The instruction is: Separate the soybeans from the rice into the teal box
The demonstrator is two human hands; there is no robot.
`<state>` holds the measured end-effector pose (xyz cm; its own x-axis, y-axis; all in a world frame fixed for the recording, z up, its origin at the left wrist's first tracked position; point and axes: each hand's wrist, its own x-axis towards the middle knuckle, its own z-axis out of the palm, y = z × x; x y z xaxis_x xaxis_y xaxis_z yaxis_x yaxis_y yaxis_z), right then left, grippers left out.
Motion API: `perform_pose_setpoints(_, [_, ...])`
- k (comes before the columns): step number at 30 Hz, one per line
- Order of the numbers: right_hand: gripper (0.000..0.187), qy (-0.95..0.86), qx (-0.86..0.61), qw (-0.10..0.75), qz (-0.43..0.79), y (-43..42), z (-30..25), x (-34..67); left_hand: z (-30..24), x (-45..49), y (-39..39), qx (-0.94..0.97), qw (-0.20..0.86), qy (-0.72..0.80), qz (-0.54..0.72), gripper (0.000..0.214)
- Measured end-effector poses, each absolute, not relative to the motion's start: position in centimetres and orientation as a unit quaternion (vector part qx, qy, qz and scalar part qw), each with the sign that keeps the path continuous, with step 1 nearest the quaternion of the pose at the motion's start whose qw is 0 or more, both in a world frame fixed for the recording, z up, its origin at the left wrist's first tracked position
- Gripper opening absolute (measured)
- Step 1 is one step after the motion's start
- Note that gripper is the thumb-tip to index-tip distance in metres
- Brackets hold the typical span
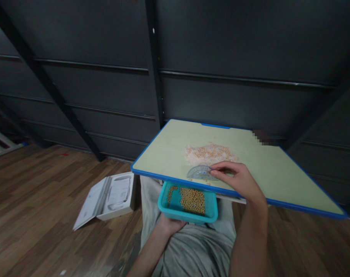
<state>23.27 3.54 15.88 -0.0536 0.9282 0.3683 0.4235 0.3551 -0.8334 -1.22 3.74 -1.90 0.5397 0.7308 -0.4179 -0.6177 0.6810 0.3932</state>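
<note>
My right hand point(232, 175) pinches the right end of a clear protractor point(202, 172), which lies low over the front part of a pale yellow board with a blue rim point(267, 173). Just beyond the protractor spreads a pile of white grains mixed with small orange-yellow bits point(211, 153). A few loose bits sit near the board's front edge. Below that edge, my left hand point(171, 226) holds a turquoise plastic basket point(189, 219) from underneath, its fingers mostly hidden. Round tan beans point(192, 200) lie inside, heaped toward the middle and right.
An open white box point(117, 213) with papers inside stands on the wooden floor point(56, 181) at the left. Behind the board rises a dark panelled wall point(209, 42) with metal bars. My legs in grey-green trousers point(198, 246) are under the board and basket.
</note>
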Motion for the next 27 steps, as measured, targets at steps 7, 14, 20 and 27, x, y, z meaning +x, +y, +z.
perform_pose_setpoints(7, [0.007, -0.674, -0.497, 0.473, 0.275, 3.4, 16.0, 23.2, -1.7, -1.3, 3.7, 0.104, 0.870, 0.289, 0.386, 0.055])
perform_pose_setpoints(14, [0.008, -0.677, -0.498, 0.466, 0.278, 3.3, 15.9, 23.2, -2.8, -1.3, 4.0, 0.102, 0.868, 0.290, 0.390, 0.062])
perform_pose_setpoints(20, [0.011, -0.682, -0.494, 0.455, 0.290, 3.3, 15.6, 23.4, -4.2, -1.2, 4.4, 0.100, 0.877, 0.272, 0.384, 0.071])
perform_pose_setpoints(27, [0.010, -0.682, -0.493, 0.452, 0.296, 3.3, 15.5, 23.4, -3.8, -1.4, 4.2, 0.099, 0.880, 0.272, 0.376, 0.074])
